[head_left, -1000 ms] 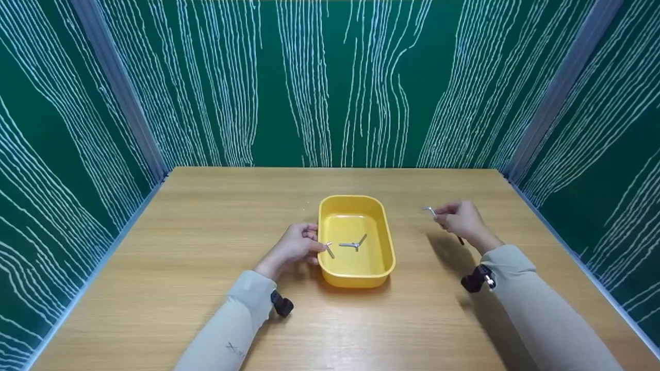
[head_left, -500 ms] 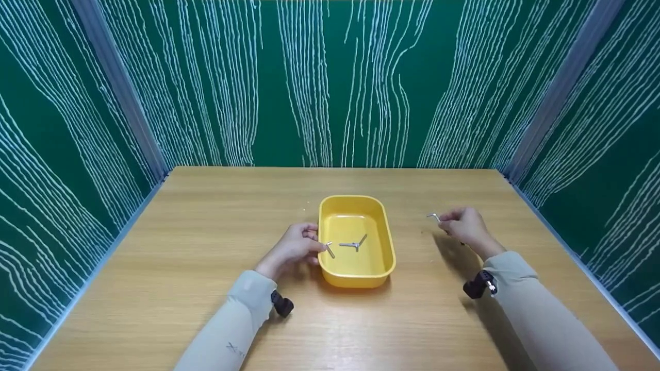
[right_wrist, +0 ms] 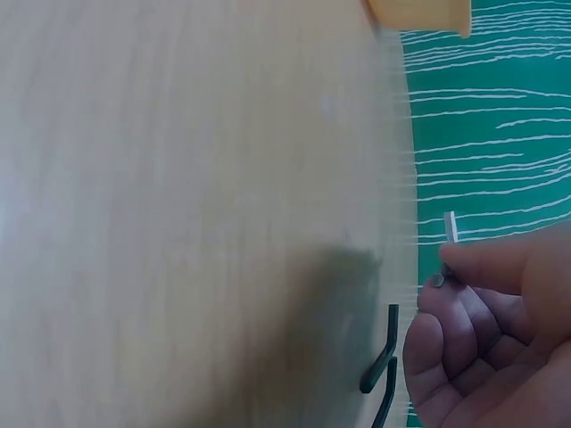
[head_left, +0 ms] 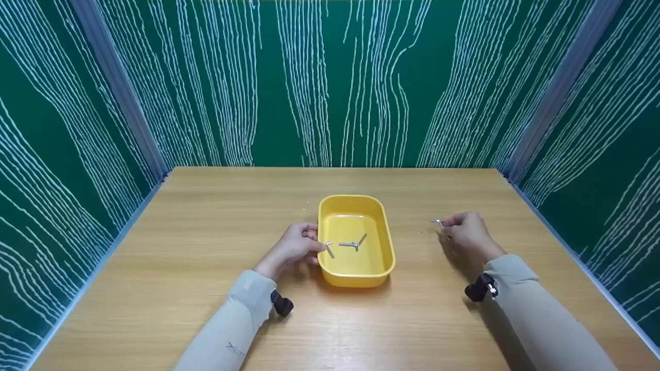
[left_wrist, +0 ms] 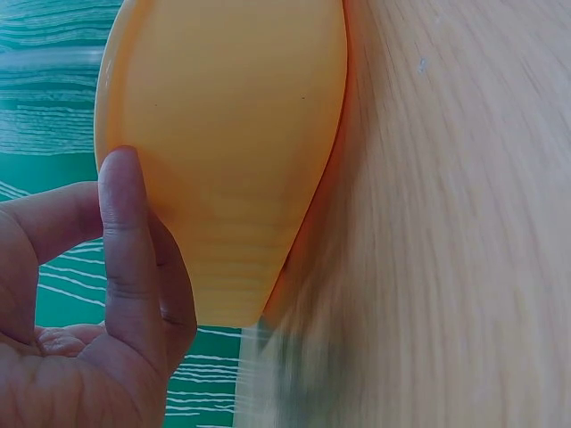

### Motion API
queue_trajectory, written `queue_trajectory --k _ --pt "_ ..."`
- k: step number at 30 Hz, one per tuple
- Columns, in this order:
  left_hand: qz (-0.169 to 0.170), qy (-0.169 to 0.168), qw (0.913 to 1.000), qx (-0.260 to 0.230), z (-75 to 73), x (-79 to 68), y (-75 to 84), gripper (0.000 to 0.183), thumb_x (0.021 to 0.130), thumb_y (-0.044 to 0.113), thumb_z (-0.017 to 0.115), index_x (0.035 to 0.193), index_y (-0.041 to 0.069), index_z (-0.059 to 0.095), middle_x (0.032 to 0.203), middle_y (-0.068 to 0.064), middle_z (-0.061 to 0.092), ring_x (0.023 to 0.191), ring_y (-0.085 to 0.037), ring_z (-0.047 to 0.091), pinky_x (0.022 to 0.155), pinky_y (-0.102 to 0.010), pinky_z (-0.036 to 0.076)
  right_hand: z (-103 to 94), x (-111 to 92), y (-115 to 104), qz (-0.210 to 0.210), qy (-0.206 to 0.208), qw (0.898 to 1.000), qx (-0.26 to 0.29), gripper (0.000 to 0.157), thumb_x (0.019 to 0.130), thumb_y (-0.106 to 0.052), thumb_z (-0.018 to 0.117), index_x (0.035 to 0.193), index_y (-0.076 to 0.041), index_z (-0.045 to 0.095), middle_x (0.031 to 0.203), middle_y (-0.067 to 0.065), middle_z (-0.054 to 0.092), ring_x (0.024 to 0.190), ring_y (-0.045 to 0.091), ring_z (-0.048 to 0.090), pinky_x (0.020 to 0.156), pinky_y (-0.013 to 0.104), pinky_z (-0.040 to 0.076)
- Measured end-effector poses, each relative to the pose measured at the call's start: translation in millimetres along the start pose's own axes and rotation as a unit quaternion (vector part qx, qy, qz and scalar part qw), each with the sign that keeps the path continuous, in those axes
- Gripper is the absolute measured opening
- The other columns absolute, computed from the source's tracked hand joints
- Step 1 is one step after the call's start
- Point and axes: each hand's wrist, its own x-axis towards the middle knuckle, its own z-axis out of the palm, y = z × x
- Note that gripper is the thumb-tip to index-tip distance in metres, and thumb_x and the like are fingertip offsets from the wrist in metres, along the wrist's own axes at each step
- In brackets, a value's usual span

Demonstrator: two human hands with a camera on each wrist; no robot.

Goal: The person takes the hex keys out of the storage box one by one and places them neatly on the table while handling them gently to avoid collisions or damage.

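Nearest, at about four o'clock from the bin, a black wrist camera (head_left: 479, 287) hangs below the right sleeve (head_left: 541, 319); a low swing toward nine o'clock might let it catch the bin's rim.

The left hand (head_left: 294, 243) sits at the nine o'clock side of the yellow bin (head_left: 356, 281), thumb at the rim and fingers against the outer wall, clamped on it. With support on this one side only, an uneven pull would probably turn or tip the bin. One silver hex key (head_left: 331, 251) lies just beside the thumb, apparently inside the rim, where a shifting thumb could nudge it. Mid-bin lie crossed hex keys (head_left: 349, 245), too small to count surely; a key dropped on them could glance off or tangle.

The right hand (head_left: 468, 234), at three o'clock and well apart from the bin, has thumb and fingertips together on another L-shaped hex key (head_left: 436, 222), its free arm pointing toward nine. So thin a grip on narrow metal may let it twist or fall onto the desk (head_left: 232, 206). The right wrist view also shows dark hex keys (right_wrist: 379, 368) just beside the curled fingers; whether held or resting, I cannot tell. If held, they could slip out when the pinch loosens.
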Motion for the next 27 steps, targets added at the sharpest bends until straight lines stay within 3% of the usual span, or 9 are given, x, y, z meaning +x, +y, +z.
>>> queue_trajectory --k 10,19,27 --pt "-0.004 -0.004 1.0 0.006 -0.4 -1.4 1.6 0.064 0.088 -0.01 0.075 0.148 -0.011 0.054 0.089 0.0 0.054 0.071 -0.015 0.064 0.054 -0.019 0.064 4.2 3 8 0.004 0.016 1.0 -0.009 0.023 0.105 -0.003 0.062 0.121 0.012 0.07 0.118 0.022 0.069 0.088 0.016 0.063 0.064 0.02 0.058" --pt "-0.01 -0.001 0.9999 0.005 -0.2 -1.0 1.7 0.066 0.088 -0.009 0.076 0.15 -0.01 0.053 0.093 -0.001 0.053 0.076 -0.015 0.064 0.056 -0.019 0.065 9.1 7 10 0.002 0.035 0.998 -0.044 0.021 0.101 -0.006 0.071 0.111 0.012 0.074 0.102 0.014 0.072 0.078 0.015 0.064 0.06 0.022 0.057" --pt "-0.006 -0.002 0.9999 -0.012 0.3 -0.7 0.7 0.069 0.089 -0.012 0.074 0.152 -0.014 0.047 0.1 -0.006 0.055 0.069 -0.014 0.063 0.051 -0.017 0.062 9.0 11 14 -0.013 0.047 0.994 -0.094 0.026 0.1 -0.01 0.069 0.112 0.011 0.077 0.095 0.015 0.077 0.078 0.018 0.067 0.06 0.022 0.057"
